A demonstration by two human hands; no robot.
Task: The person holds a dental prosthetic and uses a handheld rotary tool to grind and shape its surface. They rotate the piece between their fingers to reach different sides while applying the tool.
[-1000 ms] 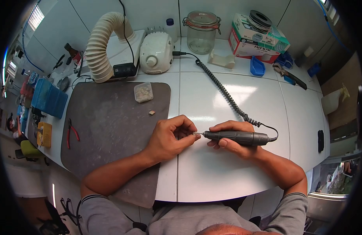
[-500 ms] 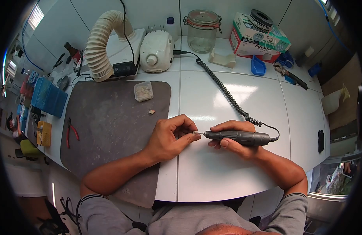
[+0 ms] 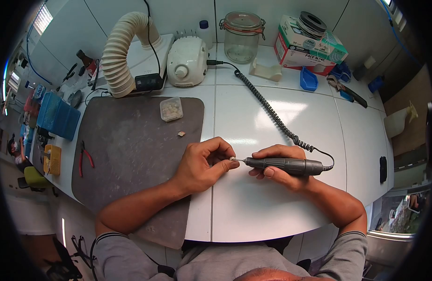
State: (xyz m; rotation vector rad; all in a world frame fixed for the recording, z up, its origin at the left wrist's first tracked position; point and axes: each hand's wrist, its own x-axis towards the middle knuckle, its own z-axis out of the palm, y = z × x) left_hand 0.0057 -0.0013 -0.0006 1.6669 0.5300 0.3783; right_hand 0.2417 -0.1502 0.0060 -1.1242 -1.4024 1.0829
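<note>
My left hand [image 3: 204, 164] pinches a small pale piece [image 3: 232, 158] between thumb and fingertips, above the right edge of the grey mat [image 3: 131, 140]. Most of that piece is hidden by the fingers. Wrapped round a black rotary handpiece [image 3: 286, 165] is my right hand [image 3: 284, 168], with the tool lying level and pointing left. Its thin metal bit [image 3: 241, 160] reaches the pale piece. A coiled black cord [image 3: 267, 105] runs from the handpiece to a white control unit [image 3: 187, 61]. A small chip [image 3: 181, 134] and a clear box of pale pieces [image 3: 171, 109] lie on the mat.
Red-handled pliers [image 3: 86, 159] lie on the mat's left. Behind stand a ribbed hose [image 3: 117, 56], a glass jar [image 3: 241, 40] and a mask box [image 3: 305, 51]. A blue basket [image 3: 58, 115] is at the left, a knife [image 3: 354, 95] at the back right. Another person sits far left.
The handpiece and my right hand have shifted very slightly to the right and down. My left hand stays in nearly the same place.
</note>
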